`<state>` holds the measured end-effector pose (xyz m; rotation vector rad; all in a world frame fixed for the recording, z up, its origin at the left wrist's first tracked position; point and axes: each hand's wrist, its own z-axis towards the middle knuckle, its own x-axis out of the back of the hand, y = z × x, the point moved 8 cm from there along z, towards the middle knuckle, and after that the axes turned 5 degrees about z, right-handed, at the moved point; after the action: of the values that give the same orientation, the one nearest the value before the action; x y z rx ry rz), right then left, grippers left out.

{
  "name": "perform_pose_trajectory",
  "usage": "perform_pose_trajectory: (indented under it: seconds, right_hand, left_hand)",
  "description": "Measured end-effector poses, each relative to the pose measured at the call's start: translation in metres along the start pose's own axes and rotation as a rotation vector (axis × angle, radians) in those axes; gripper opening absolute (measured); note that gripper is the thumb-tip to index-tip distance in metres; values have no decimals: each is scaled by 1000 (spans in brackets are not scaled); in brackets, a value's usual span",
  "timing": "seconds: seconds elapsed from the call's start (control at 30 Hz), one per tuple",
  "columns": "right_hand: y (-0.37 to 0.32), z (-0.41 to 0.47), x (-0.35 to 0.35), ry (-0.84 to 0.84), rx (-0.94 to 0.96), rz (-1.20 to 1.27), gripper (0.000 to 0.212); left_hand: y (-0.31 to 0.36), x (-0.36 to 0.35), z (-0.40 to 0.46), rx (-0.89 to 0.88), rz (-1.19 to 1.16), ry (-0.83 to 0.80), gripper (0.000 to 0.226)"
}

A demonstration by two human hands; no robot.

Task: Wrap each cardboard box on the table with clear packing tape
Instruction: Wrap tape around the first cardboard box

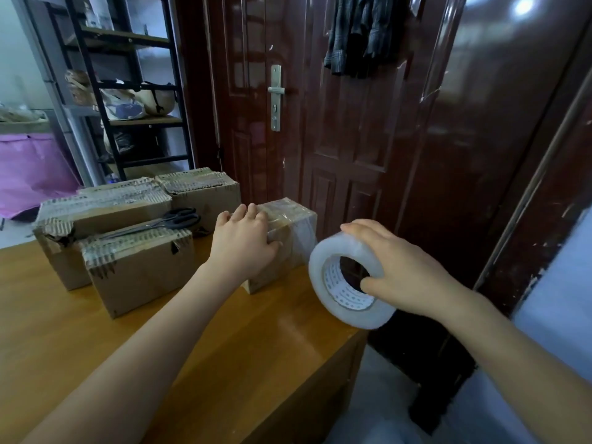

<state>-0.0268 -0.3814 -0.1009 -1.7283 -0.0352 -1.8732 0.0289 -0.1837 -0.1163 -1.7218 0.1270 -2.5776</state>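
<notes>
While a dark red door (352, 123) fills the background, a wooden surface (80, 347) stretches across the lower left, seen from the head camera. A black shelf rack (128, 84) stands at the far left beside the door, and a dark checked cloth (362, 30) hangs on the door near the top.

Three worn cardboard boxes (137, 270) sit grouped on the left part of the surface, touching one another, their top edges ragged. Black scissors (166, 221) lie across the top of them.

Just right of that group, near the surface's right edge, stands a smaller box (298, 232) with shiny clear tape already around it. The left hand (243, 241) rests on this box's near left side, fingers laid over its top edge and thumb against its front, holding it.

The right hand (400, 267) holds a roll of clear tape (346, 277) just right of the box, past the surface's edge. Its grip is closed on the roll: fingers curl over the outer rim and the thumb hooks into the core. A clear strip runs from the roll to the box.
</notes>
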Motion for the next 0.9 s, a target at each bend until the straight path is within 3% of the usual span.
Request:
perform_pose_trajectory:
  seconds: [0.13, 0.23, 0.33, 0.47, 0.67, 0.8, 0.9]
  right_hand:
    - [-15, 1, -1, -231, -20, -280, 79]
    - [-25, 6, 1, -329, -58, -318, 72]
    - [-32, 10, 5, -353, -60, -359, 67]
    - [-39, 7, 22, -300, -31, -381, 79]
    - [-58, 3, 41, -232, 57, -415, 80]
    - [-64, 10, 35, -228, 94, -426, 75]
    - [-60, 18, 27, -229, 98, -431, 79]
  left_hand:
    - [1, 3, 0, -13, -5, 10, 51]
    - [1, 5, -1, -18, -6, 13, 48]
    - [0, 9, -3, -22, -14, 45, 42]
    - [-13, 22, -5, 66, -97, 36, 39]
    - [-36, 19, -4, 228, -463, -168, 42]
    - [-37, 4, -9, 326, -922, -351, 31]
    - [-35, -13, -16, 368, -1019, -527, 27]
